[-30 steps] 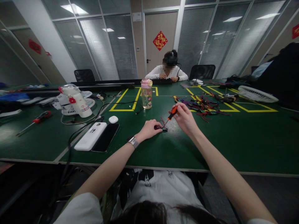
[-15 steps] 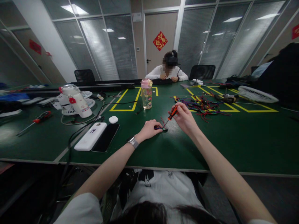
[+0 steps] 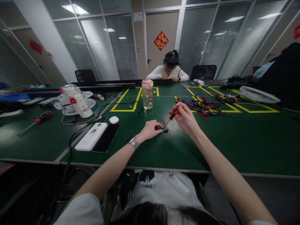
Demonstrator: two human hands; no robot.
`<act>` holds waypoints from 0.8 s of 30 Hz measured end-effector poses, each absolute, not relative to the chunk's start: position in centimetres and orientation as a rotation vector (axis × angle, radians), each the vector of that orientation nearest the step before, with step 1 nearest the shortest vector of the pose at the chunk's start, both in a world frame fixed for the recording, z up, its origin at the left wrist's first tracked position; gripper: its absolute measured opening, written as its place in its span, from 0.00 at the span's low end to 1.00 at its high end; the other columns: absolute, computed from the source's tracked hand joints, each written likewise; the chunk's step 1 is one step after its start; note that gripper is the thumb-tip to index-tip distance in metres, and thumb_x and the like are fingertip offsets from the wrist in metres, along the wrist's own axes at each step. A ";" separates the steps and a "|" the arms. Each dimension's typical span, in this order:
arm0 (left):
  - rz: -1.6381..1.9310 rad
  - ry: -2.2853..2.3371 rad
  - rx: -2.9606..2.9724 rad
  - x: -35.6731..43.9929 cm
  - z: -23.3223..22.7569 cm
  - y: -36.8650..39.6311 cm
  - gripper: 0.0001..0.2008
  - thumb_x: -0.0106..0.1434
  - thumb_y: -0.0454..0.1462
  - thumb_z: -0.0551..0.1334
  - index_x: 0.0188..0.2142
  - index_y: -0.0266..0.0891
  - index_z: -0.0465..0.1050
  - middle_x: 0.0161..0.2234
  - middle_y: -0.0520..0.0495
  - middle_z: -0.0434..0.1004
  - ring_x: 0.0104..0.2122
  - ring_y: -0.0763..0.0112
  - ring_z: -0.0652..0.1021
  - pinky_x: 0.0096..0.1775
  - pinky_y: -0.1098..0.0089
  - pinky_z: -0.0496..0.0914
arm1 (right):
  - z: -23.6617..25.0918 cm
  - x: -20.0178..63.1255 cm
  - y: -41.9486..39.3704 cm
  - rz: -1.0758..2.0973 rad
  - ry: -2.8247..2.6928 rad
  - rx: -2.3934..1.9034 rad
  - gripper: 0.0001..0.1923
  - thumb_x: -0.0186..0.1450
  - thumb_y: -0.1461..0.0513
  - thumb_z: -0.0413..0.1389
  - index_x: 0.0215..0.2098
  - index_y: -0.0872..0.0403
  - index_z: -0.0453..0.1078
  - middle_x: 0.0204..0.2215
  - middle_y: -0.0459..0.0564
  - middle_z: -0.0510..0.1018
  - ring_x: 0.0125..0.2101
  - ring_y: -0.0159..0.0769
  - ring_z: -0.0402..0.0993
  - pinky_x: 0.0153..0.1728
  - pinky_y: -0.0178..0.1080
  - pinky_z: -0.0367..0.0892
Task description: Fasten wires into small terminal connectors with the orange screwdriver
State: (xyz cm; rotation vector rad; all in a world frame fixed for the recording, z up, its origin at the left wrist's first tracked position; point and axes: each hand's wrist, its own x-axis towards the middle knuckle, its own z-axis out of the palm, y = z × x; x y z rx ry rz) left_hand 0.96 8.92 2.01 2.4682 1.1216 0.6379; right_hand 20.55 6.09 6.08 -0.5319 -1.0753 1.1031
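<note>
My left hand [image 3: 150, 130] pins a small dark circuit board with red wires [image 3: 163, 128] against the green table [image 3: 211, 147]. My right hand [image 3: 186, 118] grips a small screwdriver with an orange and black handle [image 3: 173, 112], tilted down to the left so its tip meets the board. A metal watch sits on my left wrist.
A heap of coloured wired boards [image 3: 202, 106] lies behind my right hand. A pink-lidded bottle [image 3: 147, 94], a white earbud case [image 3: 113, 120], a white power bank [image 3: 91, 136] and a black phone [image 3: 106, 137] sit to the left. Another person [image 3: 168, 70] works at the far side.
</note>
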 end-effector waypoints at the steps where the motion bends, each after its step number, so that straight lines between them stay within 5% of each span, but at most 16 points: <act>1: 0.637 1.121 2.468 0.9 2.0 8.9 0.07 0.64 0.39 0.68 0.41 0.42 0.81 0.37 0.49 0.77 0.39 0.66 0.76 0.44 0.68 0.68 | 6.1 20.6 6.1 1.112 -1.082 -0.531 0.14 0.56 0.49 0.69 0.37 0.43 0.76 0.32 0.42 0.78 0.35 0.33 0.74 0.48 0.42 0.74; 24: 0.615 1.156 2.506 1.1 2.2 8.7 0.07 0.65 0.40 0.68 0.41 0.42 0.81 0.38 0.49 0.77 0.41 0.64 0.77 0.47 0.65 0.67 | 6.1 20.3 5.9 1.092 -1.140 -0.468 0.12 0.60 0.49 0.67 0.38 0.45 0.77 0.35 0.44 0.79 0.38 0.33 0.76 0.48 0.41 0.73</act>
